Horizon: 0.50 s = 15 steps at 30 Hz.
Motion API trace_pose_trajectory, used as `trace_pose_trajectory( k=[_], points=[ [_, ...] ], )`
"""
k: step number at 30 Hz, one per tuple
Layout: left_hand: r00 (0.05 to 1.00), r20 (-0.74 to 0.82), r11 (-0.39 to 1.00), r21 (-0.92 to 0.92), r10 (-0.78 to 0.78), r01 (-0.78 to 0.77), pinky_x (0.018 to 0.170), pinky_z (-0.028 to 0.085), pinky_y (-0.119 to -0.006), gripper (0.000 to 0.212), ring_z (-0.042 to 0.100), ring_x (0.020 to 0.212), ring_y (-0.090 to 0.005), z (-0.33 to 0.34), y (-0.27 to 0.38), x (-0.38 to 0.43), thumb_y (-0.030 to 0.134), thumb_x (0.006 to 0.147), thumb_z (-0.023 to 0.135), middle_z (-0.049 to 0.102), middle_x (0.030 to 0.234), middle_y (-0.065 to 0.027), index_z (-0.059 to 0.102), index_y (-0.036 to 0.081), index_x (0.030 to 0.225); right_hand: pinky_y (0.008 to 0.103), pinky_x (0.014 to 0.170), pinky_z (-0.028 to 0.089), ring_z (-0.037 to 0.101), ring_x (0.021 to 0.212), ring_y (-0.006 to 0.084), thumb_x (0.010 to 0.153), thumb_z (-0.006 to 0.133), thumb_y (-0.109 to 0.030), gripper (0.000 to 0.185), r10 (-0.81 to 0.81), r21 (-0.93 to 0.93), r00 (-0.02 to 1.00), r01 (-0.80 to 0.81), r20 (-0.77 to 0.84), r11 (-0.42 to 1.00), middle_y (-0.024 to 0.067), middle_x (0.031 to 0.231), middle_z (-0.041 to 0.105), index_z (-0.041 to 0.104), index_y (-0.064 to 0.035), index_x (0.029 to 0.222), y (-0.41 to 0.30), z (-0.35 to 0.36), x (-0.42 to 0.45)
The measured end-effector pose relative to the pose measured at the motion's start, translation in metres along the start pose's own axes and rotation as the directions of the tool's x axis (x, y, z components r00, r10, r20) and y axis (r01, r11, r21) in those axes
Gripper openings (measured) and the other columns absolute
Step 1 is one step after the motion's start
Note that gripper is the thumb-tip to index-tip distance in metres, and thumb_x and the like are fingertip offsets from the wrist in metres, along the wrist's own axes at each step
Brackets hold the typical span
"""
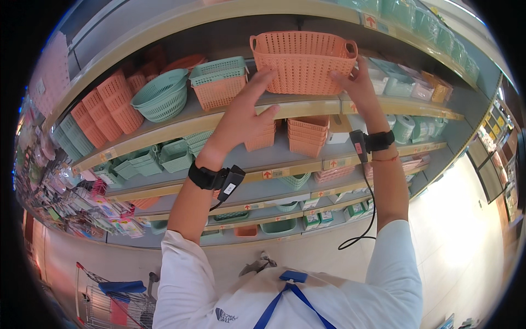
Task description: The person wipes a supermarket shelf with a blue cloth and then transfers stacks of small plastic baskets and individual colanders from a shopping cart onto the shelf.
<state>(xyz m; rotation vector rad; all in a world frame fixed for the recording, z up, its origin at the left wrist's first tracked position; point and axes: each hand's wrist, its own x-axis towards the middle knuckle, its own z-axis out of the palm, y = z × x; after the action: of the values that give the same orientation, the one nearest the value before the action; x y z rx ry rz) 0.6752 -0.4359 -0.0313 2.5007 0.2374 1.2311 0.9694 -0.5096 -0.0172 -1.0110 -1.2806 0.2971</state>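
Observation:
A coral plastic basket with woven-pattern walls and looped end handles rests on an upper shelf, its open top tilted towards me. My right hand grips its right end, thumb on the front wall and fingers around the side below the handle. My left hand is at the basket's lower left front; its fingertips reach the wall and the thumb stands well apart. Left of it is a stack of small rectangular baskets, mint above coral. Round mint colanders stand farther left.
Nested coral baskets lean at the shelf's left. Lower shelves hold mint baskets and coral baskets. Wrapped goods lie right of the coral basket. A shopping cart stands at lower left. A cable hangs from my right wrist device.

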Motion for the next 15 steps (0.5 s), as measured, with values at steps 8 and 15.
trace_pose_trajectory(
  k=[8, 15],
  points=[
    [0.998, 0.067, 0.998, 0.056, -0.001, -0.002, 0.111, 0.038, -0.039, 0.061, 0.039, 0.141, -0.0357, 0.008, -0.041, 0.005, 0.010, 0.087, 0.067, 0.039, 0.154, -0.0168, 0.046, 0.009, 0.144, 0.0351, 0.097, 0.050, 0.057, 0.117, 0.0204, 0.089, 0.074, -0.010, 0.074, 0.007, -0.079, 0.999, -0.003, 0.046, 0.997, 0.0133, 0.126, 0.059, 0.027, -0.0042, 0.146, 0.037, 0.017, 0.027],
    [0.987, 0.013, 0.973, 0.164, 0.161, -0.161, 0.110, 0.040, -0.041, 0.056, 0.042, 0.137, -0.0353, 0.020, -0.079, -0.006, 0.011, 0.083, 0.068, 0.045, 0.148, -0.0166, 0.052, 0.008, 0.137, 0.0300, 0.097, 0.045, 0.053, 0.108, 0.0124, 0.098, 0.063, -0.015, 0.044, -0.090, -0.318, 0.996, 0.093, 0.024, 0.944, 0.0006, 0.116, 0.056, 0.046, -0.0034, 0.137, 0.089, 0.007, 0.025]
  ],
)
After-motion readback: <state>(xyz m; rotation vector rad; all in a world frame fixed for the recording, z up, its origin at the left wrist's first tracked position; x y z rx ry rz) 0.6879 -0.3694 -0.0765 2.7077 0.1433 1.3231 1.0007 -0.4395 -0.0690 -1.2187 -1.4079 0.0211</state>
